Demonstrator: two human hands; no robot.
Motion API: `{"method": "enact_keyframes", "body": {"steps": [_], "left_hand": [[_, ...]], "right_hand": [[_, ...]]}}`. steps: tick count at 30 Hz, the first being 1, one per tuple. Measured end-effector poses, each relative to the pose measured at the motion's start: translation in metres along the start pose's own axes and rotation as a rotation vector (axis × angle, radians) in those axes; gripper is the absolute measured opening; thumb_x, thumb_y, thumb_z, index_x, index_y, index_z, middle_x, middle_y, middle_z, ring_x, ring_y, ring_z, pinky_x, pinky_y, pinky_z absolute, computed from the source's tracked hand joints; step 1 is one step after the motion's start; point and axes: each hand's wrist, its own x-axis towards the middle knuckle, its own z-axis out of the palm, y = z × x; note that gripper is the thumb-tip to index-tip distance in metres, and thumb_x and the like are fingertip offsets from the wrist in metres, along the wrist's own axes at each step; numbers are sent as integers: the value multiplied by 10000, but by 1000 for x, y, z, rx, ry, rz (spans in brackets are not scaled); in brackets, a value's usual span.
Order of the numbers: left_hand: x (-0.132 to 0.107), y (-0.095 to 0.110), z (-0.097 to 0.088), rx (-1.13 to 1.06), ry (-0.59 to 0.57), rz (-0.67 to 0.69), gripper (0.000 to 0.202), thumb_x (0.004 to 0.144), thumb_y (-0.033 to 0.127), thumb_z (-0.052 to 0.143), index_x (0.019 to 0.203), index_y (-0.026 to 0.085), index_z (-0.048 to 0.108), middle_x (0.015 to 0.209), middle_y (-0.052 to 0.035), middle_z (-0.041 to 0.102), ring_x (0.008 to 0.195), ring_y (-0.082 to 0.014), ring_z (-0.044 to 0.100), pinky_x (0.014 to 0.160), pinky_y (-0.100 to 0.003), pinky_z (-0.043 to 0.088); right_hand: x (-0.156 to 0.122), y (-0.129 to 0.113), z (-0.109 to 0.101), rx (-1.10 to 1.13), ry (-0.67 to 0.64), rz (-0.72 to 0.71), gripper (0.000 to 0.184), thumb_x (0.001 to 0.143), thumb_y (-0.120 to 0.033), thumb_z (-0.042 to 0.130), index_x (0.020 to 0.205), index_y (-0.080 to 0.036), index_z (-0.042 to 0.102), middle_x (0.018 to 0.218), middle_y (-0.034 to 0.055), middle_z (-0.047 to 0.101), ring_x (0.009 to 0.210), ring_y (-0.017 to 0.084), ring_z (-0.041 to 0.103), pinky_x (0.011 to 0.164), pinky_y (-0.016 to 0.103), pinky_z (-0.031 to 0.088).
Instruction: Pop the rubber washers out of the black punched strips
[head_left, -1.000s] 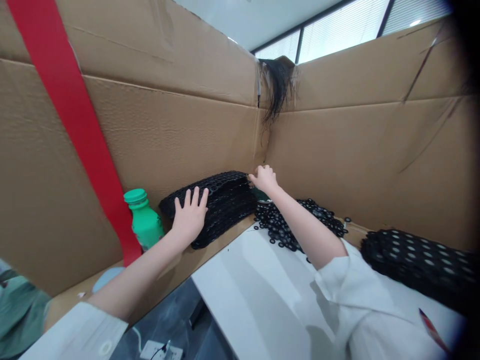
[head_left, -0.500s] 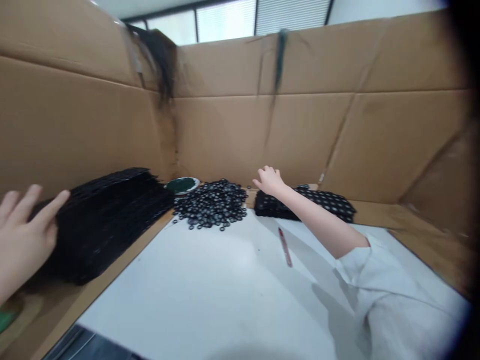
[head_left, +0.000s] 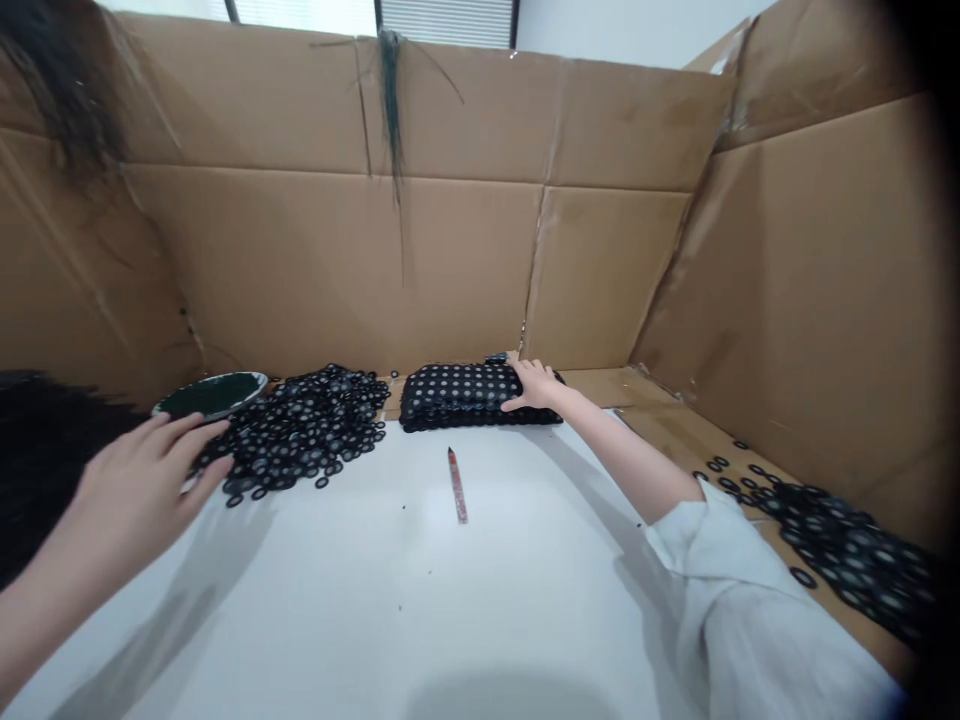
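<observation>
My right hand (head_left: 534, 385) rests at the right end of a black slab-like stack with rows of pale dots (head_left: 457, 388). Its fingers are spread over the top, and the thumb points along the near side; no firm grip shows. My left hand (head_left: 154, 480) hovers over the left part of the white board, fingers apart and holding nothing. Just beyond it lies a heap of small black rings (head_left: 300, 425), with a round dish of dark green stuff (head_left: 214, 397) behind. A red-tipped, pen-like stick (head_left: 457, 487) lies on the white board (head_left: 360, 610) between my hands.
Cardboard walls (head_left: 337, 260) enclose the work surface at the back and sides. More black rings (head_left: 847, 545) lie on cardboard at the right. A dark pile of thin strands or sheets (head_left: 52, 450) stands at far left. Dark green strands (head_left: 391, 100) hang over the back wall.
The view has swung right, bringing the right-hand ring heap into sight. My right hand has come down onto the dotted stack's right end. My left hand has moved from the dark pile toward the ring heap.
</observation>
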Motion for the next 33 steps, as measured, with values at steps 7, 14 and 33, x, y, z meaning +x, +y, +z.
{"method": "enact_keyframes", "body": {"steps": [7,14,33], "left_hand": [[4,59,25,43,17,228,392,800,408,324,1069,205,523,1195,-105,511,1235,-253,311,1006,-410,240],[-15,72,31,-307,-194,137,323,772,449,410,1032,292,520,1153,-51,546,1175,-241,396,990,-393,285],[-42,123,47,-1743,-601,-965,165,745,277,560,867,168,582,872,-49,648,841,-182,600,730,-284,511]], "right_hand": [[-9,1,4,-38,113,-56,956,464,-587,675,1221,-98,357,1209,217,366,1129,354,326,911,458,264],[-28,-14,-5,41,306,-173,821,541,-526,671,1153,-80,355,1134,208,402,1063,327,424,858,420,363],[-124,-151,-10,715,234,-620,927,513,-561,666,1211,-152,212,1150,149,414,1014,244,491,814,356,439]]}}
